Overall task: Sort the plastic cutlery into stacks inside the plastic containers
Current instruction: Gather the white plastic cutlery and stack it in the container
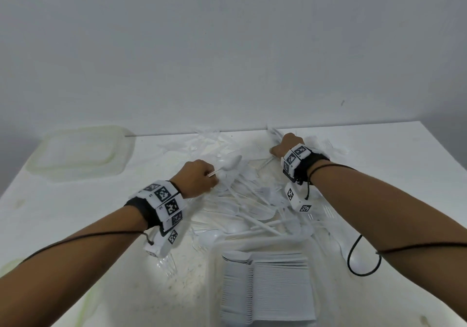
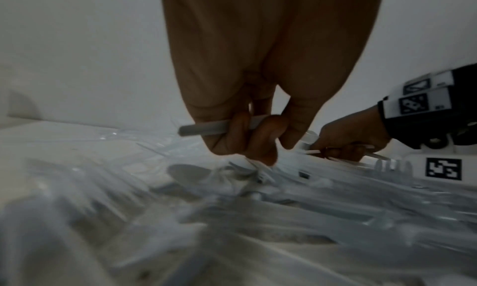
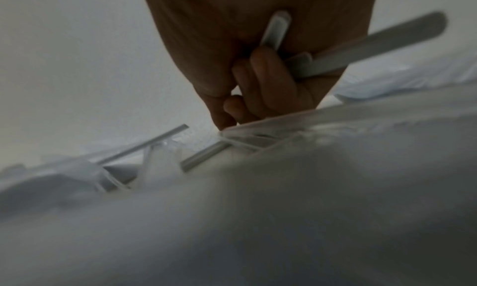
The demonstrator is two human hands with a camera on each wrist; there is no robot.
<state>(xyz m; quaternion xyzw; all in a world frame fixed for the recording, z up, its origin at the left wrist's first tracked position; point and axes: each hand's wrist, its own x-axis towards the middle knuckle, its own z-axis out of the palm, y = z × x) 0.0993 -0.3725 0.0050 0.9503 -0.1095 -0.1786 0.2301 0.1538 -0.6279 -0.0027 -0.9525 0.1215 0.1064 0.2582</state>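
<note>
Hands deep in cutlery pile (image 1: 252,207): left hand (image 1: 198,178) gripping spoon (image 1: 228,166), right hand (image 1: 286,145) clutching handles (image 3: 335,51).

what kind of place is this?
Probably a bare data-collection or work room, not a kitchen: plain white table against a blank wall, a cutlery pile, and marker bands on both wrists.

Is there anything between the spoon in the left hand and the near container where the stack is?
Yes. Between the spoon held by the left hand and the near container lies the loose cutlery pile; above the pile nothing visible blocks.
</note>
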